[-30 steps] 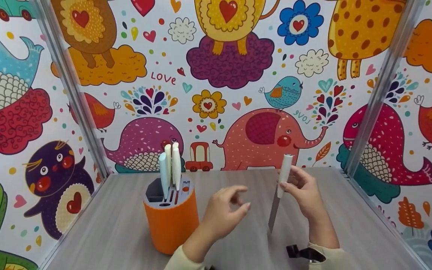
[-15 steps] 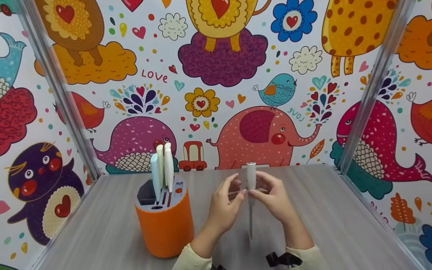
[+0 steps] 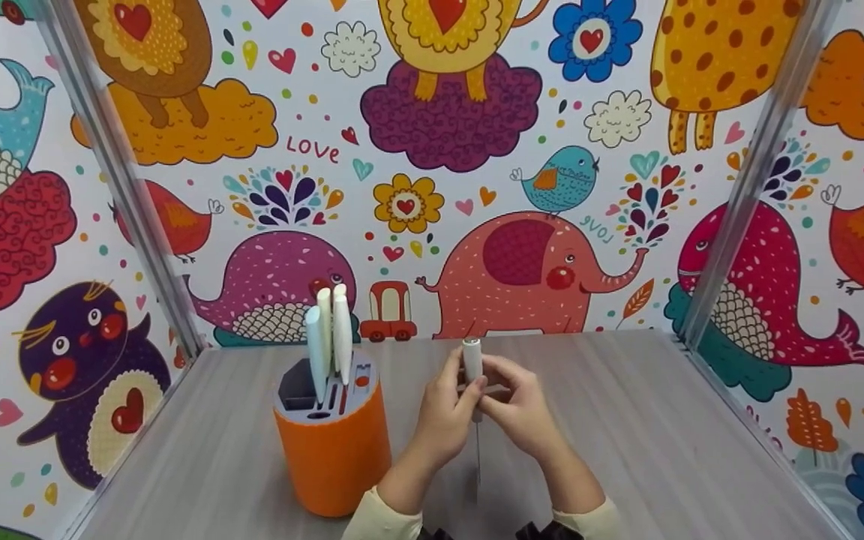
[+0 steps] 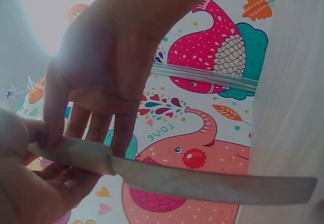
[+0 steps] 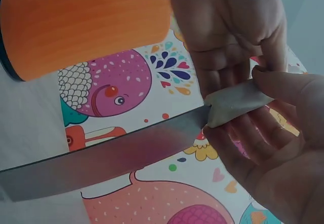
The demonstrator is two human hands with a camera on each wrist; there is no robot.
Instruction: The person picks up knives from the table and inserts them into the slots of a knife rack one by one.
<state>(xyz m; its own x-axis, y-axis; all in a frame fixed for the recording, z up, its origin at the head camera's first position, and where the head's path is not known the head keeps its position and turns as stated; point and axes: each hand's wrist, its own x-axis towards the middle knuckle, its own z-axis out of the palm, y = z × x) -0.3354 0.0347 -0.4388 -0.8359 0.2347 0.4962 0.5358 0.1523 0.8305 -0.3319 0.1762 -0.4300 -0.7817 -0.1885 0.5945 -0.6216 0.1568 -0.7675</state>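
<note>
A knife with a pale handle (image 3: pixel 472 358) is held upright over the table, blade pointing down. My left hand (image 3: pixel 443 412) and my right hand (image 3: pixel 520 409) meet around the handle, thumbs toward me and fingers behind it. Both wrist views show the broad, square-tipped blade (image 4: pixel 217 184) bare. In the right wrist view, the fingers and thumb of both hands grip the handle (image 5: pixel 238 102). To the left of my left hand stands an orange knife block (image 3: pixel 334 465) with a grey slotted top.
In the block stand a light blue knife handle (image 3: pixel 316 345), a cream handle (image 3: pixel 325 319) and a white handle (image 3: pixel 342 337). The wood-grain table (image 3: pixel 627 435) is bounded by walls with cartoon animals and metal corner posts (image 3: pixel 739 165).
My right hand has brought the knife left from the right side to the middle. My left hand, holding nothing a second ago, has closed on the handle. The block stands unmoved.
</note>
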